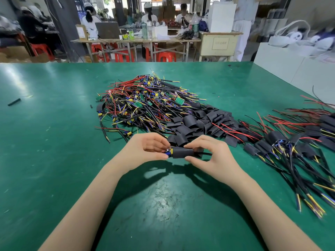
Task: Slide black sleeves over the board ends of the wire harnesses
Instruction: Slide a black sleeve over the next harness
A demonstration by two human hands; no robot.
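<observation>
Held just above the green tabletop (54, 142), long axis left-right between the hands: black sleeve (182, 152) pinched by right hand (206, 153), blue-and-yellow board end (169, 152) protruding leftward, pinched by left hand (146, 149), leads trailing right.

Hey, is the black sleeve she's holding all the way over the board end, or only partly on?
Partly on. Blue and yellow parts of the board end stick out of the black sleeve at the left hand; the right hand pinches the sleeve.

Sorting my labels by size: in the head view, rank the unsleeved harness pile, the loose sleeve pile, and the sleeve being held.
1. Unsleeved harness pile
2. Loose sleeve pile
3. Held sleeve, smallest despite being nearest.
</observation>
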